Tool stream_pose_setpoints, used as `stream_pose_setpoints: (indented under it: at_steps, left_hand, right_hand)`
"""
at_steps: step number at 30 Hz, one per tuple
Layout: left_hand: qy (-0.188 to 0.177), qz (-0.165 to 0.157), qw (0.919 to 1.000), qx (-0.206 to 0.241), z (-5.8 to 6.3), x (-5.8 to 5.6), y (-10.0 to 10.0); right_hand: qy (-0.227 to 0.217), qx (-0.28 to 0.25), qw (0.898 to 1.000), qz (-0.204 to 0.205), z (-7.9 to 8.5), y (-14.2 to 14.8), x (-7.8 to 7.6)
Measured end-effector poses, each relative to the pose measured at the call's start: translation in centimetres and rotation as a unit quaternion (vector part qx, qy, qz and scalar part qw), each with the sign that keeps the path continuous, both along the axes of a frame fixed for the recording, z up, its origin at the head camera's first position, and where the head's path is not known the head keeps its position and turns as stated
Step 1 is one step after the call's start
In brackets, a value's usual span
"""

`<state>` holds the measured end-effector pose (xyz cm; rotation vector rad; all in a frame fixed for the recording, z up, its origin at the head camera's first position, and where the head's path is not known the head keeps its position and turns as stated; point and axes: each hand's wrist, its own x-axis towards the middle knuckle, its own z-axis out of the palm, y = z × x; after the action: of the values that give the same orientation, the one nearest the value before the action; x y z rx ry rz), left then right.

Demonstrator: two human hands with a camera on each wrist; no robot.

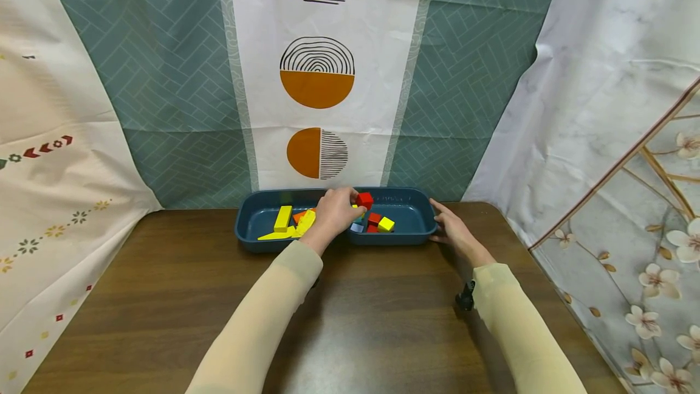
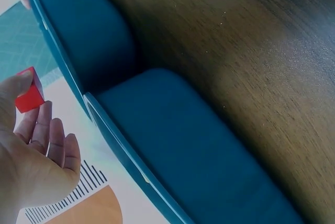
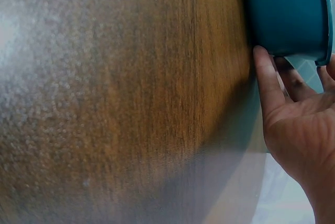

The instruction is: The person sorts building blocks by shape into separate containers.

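Note:
My left hand (image 1: pixel 336 210) pinches a red block (image 1: pixel 364 200) between thumb and fingers, held above the left part of the right blue tray (image 1: pixel 418 236). In the left wrist view the same red block (image 2: pixel 30 92) sits at the fingertips, over the tray rims. Below it in that tray lie red blocks (image 1: pixel 374 219), a yellow block (image 1: pixel 386 224) and a light blue block (image 1: pixel 357 228); others are partly hidden by the hand. My right hand (image 1: pixel 455 230) touches the outer right end of the right tray, its fingers fairly straight against the wall (image 3: pixel 288 20).
A second blue tray (image 1: pixel 248 237) stands end to end on the left, holding yellow pieces (image 1: pixel 282 219) and an orange piece (image 1: pixel 298 216), partly behind my left hand. Both trays stand at the back of the brown wooden table (image 1: pixel 383 309), before a patterned cloth (image 1: pixel 186 90).

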<state>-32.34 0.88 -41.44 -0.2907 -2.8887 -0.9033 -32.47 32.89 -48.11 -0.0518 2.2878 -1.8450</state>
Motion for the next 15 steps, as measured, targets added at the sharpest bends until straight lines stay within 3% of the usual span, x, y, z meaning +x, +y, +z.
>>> stream_pose_setpoints:
  at_steps: [15]
  left_hand:
    - [-0.004, -0.018, 0.9998, 0.005, -0.16, 0.37, -0.39]
  right_hand:
    - [0.0, -0.001, 1.0, 0.001, 0.04, -0.07, 0.13]
